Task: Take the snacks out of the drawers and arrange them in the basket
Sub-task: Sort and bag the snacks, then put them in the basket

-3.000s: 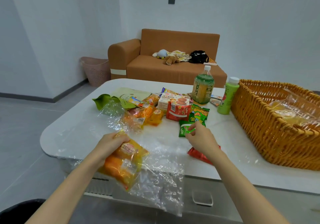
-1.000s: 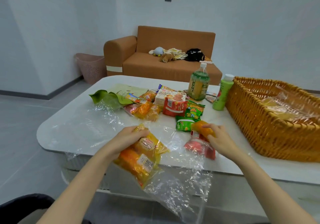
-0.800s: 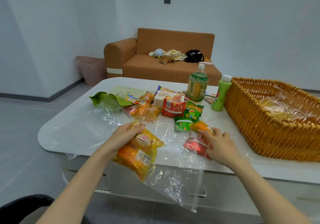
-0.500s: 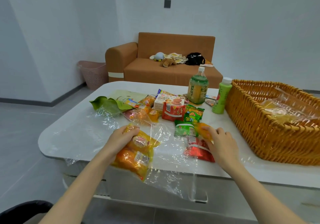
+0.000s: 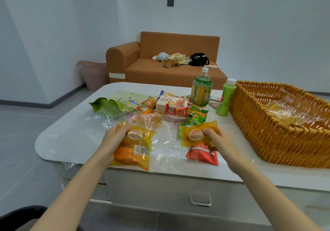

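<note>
My left hand (image 5: 114, 134) grips the top of a clear bag of yellow bread packs (image 5: 133, 148) at the table's front edge. My right hand (image 5: 217, 138) holds a single yellow bread pack (image 5: 195, 135) lifted just above a red snack packet (image 5: 202, 155). A wicker basket (image 5: 267, 132) stands at the right with clear-wrapped bread inside. More snacks lie in the middle: a biscuit box (image 5: 171, 103), a red pack (image 5: 176, 111) and a green pack (image 5: 197, 117).
A large green tea bottle (image 5: 201, 90) and a small green bottle (image 5: 225, 98) stand left of the basket. Crumpled clear plastic (image 5: 107, 116) and a green leaf-like bag (image 5: 101, 104) lie at the left. A shut drawer handle (image 5: 200, 198) shows below the tabletop (image 5: 71, 138).
My right hand has picked a yellow bread pack up off the red packet and raised it. My left hand has drawn the bag of bread packs further onto the table.
</note>
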{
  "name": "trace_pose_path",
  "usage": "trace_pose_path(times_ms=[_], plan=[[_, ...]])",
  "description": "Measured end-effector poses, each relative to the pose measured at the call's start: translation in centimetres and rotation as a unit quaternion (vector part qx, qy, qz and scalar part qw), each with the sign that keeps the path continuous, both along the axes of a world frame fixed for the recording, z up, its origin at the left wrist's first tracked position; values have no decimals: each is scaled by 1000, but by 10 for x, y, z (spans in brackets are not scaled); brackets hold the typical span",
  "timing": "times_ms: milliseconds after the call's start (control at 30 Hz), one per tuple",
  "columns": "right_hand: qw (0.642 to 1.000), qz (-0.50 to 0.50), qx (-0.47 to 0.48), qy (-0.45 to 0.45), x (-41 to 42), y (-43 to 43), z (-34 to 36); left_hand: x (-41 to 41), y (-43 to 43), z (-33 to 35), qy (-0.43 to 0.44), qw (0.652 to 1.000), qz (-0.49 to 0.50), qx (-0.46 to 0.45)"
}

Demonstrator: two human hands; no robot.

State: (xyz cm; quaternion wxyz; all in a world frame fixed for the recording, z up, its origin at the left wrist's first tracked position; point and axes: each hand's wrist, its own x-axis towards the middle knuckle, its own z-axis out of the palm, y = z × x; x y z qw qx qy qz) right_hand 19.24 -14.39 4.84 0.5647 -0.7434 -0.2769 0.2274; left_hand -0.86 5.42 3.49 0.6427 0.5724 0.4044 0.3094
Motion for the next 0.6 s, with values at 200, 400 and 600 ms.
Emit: trace_pose_path(times_ms=[200,400,600], plan=[[997,-75,-11,9,0,3,3,0,-2,2,-24,998,26,-60],[998,-21,-6,61,-5,8,6,3,-7,2,-7,998,-35,-54],[981,129,-53,133,-6,11,6,10,-14,-7,32,995,-93,-4]])
